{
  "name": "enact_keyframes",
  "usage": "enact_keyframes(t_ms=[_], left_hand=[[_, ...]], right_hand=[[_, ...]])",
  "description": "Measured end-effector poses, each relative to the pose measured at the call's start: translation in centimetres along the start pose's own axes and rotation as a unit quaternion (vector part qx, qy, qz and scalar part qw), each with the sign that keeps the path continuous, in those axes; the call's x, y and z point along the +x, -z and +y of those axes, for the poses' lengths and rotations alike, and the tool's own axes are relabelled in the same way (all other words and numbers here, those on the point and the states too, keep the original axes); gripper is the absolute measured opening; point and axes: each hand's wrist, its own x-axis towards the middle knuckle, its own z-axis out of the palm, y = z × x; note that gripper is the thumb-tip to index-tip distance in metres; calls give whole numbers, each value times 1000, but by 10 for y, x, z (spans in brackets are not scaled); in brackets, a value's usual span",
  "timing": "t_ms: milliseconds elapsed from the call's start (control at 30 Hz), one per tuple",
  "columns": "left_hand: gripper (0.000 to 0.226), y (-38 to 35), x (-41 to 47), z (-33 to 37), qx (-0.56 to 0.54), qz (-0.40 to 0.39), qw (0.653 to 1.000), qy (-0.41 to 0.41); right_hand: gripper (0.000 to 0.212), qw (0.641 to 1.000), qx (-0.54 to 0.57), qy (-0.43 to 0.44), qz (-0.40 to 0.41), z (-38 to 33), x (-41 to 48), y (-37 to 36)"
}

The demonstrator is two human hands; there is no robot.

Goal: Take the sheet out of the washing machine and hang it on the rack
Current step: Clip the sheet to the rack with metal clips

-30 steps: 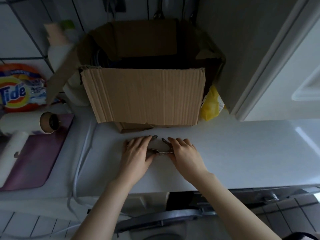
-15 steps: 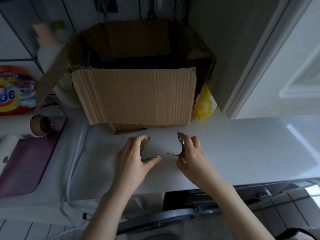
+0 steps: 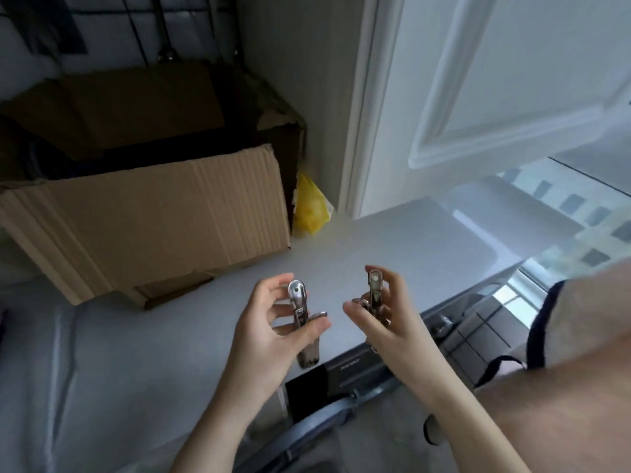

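Noting the surface first: a white counter [image 3: 392, 240] runs across the view. Below its front edge we see the washing machine [image 3: 355, 367], with its dark front panel and the grey door rim [image 3: 307, 435] swung out. A cardboard box [image 3: 153, 227], flaps open, stands on the counter at the back left. A yellow bag [image 3: 309, 206] sits just beside the box's right wall, near the frame of a white panelled door [image 3: 495, 97]. The sheet is not in view; we cannot tell where it lies.

Left hand [image 3: 269, 322]: grip closed on a metal clip [image 3: 300, 312], thumb in front, fingers curled behind, clip upright. Right hand [image 3: 392, 319]: grip likewise clamped on a second metal clip [image 3: 375, 291], pinched between thumb and fingertips, also upright.

Both hands are raised above the counter near its front edge. The palms are turned toward each other with a gap between them, and the forearms rise from the lower edge of the view.
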Motion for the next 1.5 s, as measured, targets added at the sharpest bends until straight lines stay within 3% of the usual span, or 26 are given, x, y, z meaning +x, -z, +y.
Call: enact_keyframes(t_ms=[133,333,533,767,1033,1500], left_hand=[[79,-9,-14,2,12,-79,997,-5],[62,-22,-44,-1,36,-181,982,-30],[65,-42,-79,1,63,-247,965,-64],[65,-82,-121,12,55,-324,940,-91],[67,-143,-192,30,59,-384,912,-129],[72,-246,-316,63,53,-361,918,-155]], right_hand=[[56,995,-3,-11,103,8,-40,5],[50,975,-9,-44,218,22,-111,8],[59,929,-143,-73,333,25,-176,13],[63,891,-138,-112,419,31,-248,31],[63,866,-142,-128,462,29,-345,67],[60,845,-199,-160,470,42,-493,172]])
